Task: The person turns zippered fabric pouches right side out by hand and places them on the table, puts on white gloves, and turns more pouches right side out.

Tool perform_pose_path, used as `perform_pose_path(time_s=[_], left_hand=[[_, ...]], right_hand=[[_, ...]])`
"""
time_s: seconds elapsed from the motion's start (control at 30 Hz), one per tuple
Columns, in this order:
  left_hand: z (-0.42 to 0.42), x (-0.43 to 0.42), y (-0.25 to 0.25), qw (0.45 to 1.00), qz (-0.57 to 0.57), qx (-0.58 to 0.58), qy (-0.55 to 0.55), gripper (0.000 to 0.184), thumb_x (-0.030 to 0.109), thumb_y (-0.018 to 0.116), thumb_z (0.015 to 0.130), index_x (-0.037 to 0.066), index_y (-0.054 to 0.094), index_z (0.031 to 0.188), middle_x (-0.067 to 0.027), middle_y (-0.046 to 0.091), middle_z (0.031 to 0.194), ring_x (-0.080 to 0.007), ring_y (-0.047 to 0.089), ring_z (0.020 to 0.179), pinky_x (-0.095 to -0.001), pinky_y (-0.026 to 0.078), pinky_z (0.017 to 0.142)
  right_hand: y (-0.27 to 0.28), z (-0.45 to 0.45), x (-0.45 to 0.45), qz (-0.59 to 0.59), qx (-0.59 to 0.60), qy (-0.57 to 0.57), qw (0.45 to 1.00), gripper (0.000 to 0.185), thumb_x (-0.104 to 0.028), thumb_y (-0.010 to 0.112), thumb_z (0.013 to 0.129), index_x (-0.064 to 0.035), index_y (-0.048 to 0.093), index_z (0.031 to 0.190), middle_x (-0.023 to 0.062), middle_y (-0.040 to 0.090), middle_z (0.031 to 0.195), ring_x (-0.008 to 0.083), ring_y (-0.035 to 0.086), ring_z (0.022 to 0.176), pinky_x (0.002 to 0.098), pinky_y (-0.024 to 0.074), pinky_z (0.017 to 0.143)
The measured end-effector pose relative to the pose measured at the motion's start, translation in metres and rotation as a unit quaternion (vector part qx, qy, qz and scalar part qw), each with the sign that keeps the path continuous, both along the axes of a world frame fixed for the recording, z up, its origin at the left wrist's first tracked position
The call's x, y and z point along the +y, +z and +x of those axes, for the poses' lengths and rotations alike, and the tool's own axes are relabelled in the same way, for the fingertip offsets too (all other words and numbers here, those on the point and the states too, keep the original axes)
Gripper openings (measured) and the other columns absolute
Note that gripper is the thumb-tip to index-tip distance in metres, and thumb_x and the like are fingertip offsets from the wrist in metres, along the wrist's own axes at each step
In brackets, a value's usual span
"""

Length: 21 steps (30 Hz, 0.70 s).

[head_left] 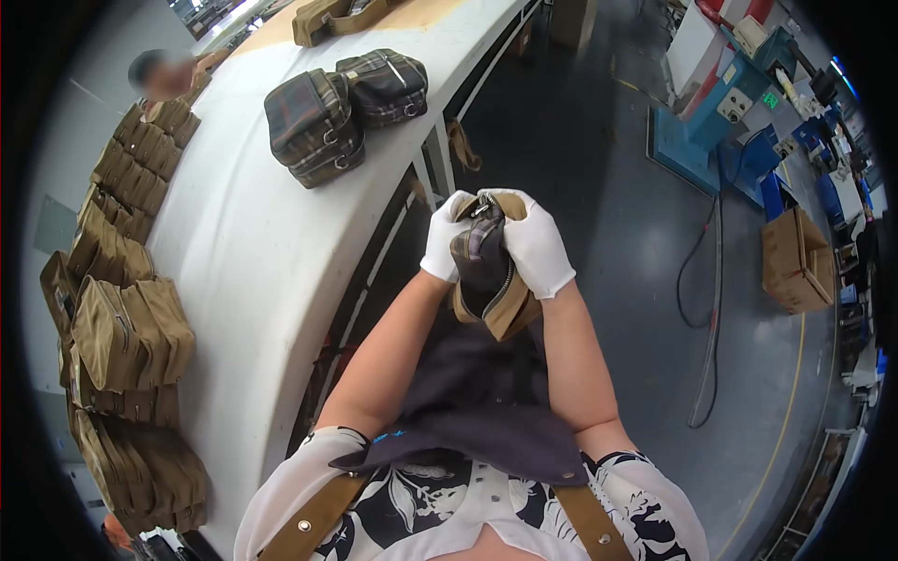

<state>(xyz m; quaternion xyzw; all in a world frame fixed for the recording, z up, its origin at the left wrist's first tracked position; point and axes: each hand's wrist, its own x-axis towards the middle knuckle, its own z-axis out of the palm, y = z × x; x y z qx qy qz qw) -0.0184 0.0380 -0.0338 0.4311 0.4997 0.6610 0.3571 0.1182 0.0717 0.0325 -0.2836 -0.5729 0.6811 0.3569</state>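
In front of my body, off the table's edge, I hold up a small tan bag (513, 320) with dark plaid fabric showing through its zipped opening. My left hand (446, 238), in a white glove, grips the bag's left side near the top. On the opposite side my right hand (540, 245), also gloved in white, is closed around the tan fabric. A metal zipper edge curves down the bag between the hands. Both sets of fingertips are partly hidden by the bag.
A long white table (220, 243) runs along my left. Two dark plaid bags (313, 122) stand on it, with a tan bag (327, 21) farther back. Stacked tan bags (131, 337) line its far side, near another person (166, 75). A blue-green machine (697, 140) and cardboard box (797, 262) stand right.
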Motion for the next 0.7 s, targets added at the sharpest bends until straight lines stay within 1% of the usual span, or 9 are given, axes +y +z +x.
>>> perform_pose_path(time_s=[0.13,0.27,0.3,0.4,0.43,0.47,0.53,0.63,0.7], left_hand=[[0.004,-0.007,0.001,0.995,-0.036,-0.092,-0.034,0.009,-0.003,0.064,0.086,0.005,0.06,0.089,-0.0018,0.062,0.085,-0.0073,0.056,0.079,-0.0245,0.048,0.072],[-0.007,0.004,0.025,0.962,-0.093,-0.23,-0.116,0.007,-0.001,0.06,0.089,0.006,0.061,0.09,-0.0025,0.063,0.086,-0.0087,0.058,0.08,-0.0252,0.049,0.073],[-0.006,0.005,0.032,0.965,-0.09,-0.217,-0.116,0.006,0.001,0.061,0.089,0.007,0.061,0.09,-0.0019,0.062,0.085,-0.0081,0.057,0.08,-0.025,0.048,0.072],[-0.009,0.004,-0.009,0.994,-0.002,0.107,-0.023,0.006,0.001,0.062,0.087,0.007,0.061,0.09,-0.001,0.062,0.084,-0.0078,0.056,0.078,-0.0244,0.047,0.07],[-0.006,0.002,-0.017,0.999,0.003,-0.043,-0.01,0.007,0.001,0.062,0.086,0.007,0.06,0.089,-0.0002,0.061,0.083,-0.0069,0.055,0.076,-0.0239,0.046,0.069],[-0.006,-0.005,-0.026,0.994,0.025,0.102,0.032,0.006,0.001,0.061,0.087,0.007,0.06,0.09,-0.0005,0.062,0.084,-0.0066,0.056,0.077,-0.024,0.047,0.07],[0.003,-0.011,-0.025,0.998,0.013,-0.044,0.034,0.005,0.002,0.06,0.089,0.007,0.06,0.09,-0.0009,0.062,0.084,-0.0066,0.057,0.079,-0.0243,0.048,0.07],[0.009,-0.014,-0.025,0.991,0.03,-0.122,0.042,0.004,0.003,0.058,0.091,0.006,0.06,0.092,-0.0014,0.063,0.085,-0.0074,0.059,0.08,-0.0244,0.049,0.07],[0.012,-0.021,-0.02,0.997,0.027,0.0,0.078,0.004,0.003,0.057,0.091,0.006,0.06,0.093,-0.0016,0.063,0.085,-0.0076,0.059,0.08,-0.0243,0.049,0.071]], right_hand=[[-0.011,0.005,0.006,-0.082,0.06,0.041,0.994,0.044,0.008,0.043,0.077,0.0046,0.06,0.118,0.0092,0.066,0.109,0.0155,0.062,0.102,0.0275,0.0472,0.095],[0.006,0.012,0.004,0.006,0.044,0.01,0.999,0.044,0.008,0.043,0.078,0.0051,0.059,0.119,0.0095,0.065,0.11,0.0156,0.062,0.102,0.0277,0.0475,0.095],[0.015,0.011,0.002,0.011,0.035,0.0,0.999,0.044,0.007,0.043,0.078,0.0053,0.059,0.119,0.0096,0.065,0.11,0.0155,0.062,0.102,0.0277,0.0475,0.095],[0.003,0.002,0.006,0.013,-0.005,0.005,1.0,0.04,0.005,0.047,0.08,0.0045,0.06,0.119,0.0091,0.066,0.109,0.0144,0.062,0.1,0.0269,0.0475,0.093],[-0.005,-0.002,0.01,-0.007,-0.006,0.025,1.0,0.039,0.003,0.05,0.081,0.0039,0.06,0.118,0.0086,0.066,0.107,0.0142,0.063,0.099,0.0265,0.0477,0.092],[-0.01,-0.004,0.013,-0.027,-0.005,0.042,0.999,0.037,0.002,0.053,0.081,0.0033,0.06,0.118,0.0082,0.067,0.105,0.0139,0.063,0.098,0.0261,0.0479,0.09],[-0.012,-0.004,0.011,0.017,-0.03,0.023,0.999,0.036,-0.001,0.056,0.082,0.0025,0.061,0.117,0.0102,0.068,0.105,0.0161,0.064,0.098,0.0278,0.0489,0.09],[0.001,-0.006,0.015,0.092,-0.108,0.006,0.99,0.039,-0.005,0.059,0.083,-0.0003,0.06,0.121,0.0157,0.069,0.107,0.0239,0.066,0.101,0.0316,0.0502,0.09],[0.027,0.002,0.007,0.148,-0.253,-0.02,0.956,0.042,-0.008,0.062,0.083,-0.0024,0.059,0.124,0.0182,0.067,0.11,0.0276,0.066,0.101,0.0336,0.0511,0.089]])
